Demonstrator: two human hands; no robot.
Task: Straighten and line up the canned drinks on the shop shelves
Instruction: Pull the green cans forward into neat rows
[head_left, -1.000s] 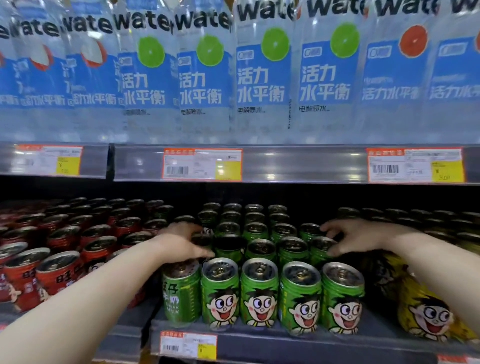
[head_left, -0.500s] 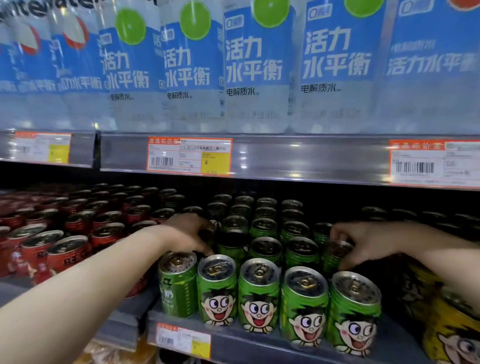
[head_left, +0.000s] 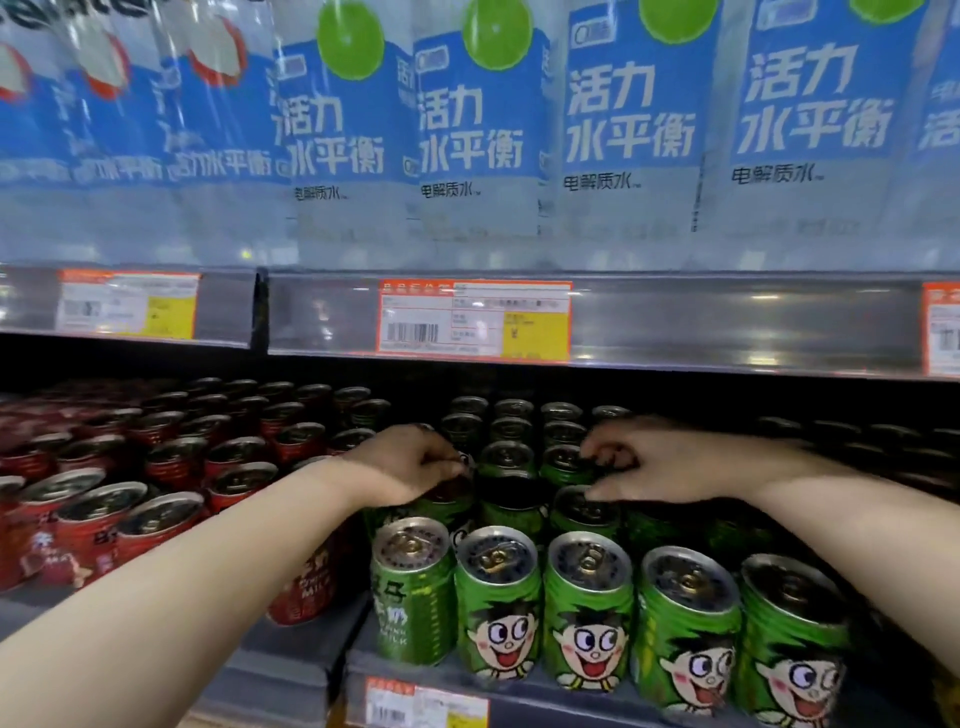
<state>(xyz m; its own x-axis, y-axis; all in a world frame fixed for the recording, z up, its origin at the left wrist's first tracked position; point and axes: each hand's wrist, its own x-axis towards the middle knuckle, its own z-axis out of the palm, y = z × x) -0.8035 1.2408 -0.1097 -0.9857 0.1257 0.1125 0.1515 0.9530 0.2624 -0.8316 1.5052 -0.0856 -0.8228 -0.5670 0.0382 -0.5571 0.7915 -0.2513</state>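
Shifted leftward: right grip (head_left: 670, 465) | pinches green can (head_left: 582, 514) beneath | left grip (head_left: 410, 467) clasps neighbouring can (head_left: 439, 506)

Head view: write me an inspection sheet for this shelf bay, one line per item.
Surface: grey shelf, packed with cans.
Job's things: green cans in rows, front faces forward except leftmost front can, turned to its text; red cans at left.
Clutter: nothing seen.
Grippers: left hand grips a green can top in the second row; right hand curls on a green can top behind the front row.
Cables: nothing seen.
Surroundings: water bottles above; price tags on the rail.
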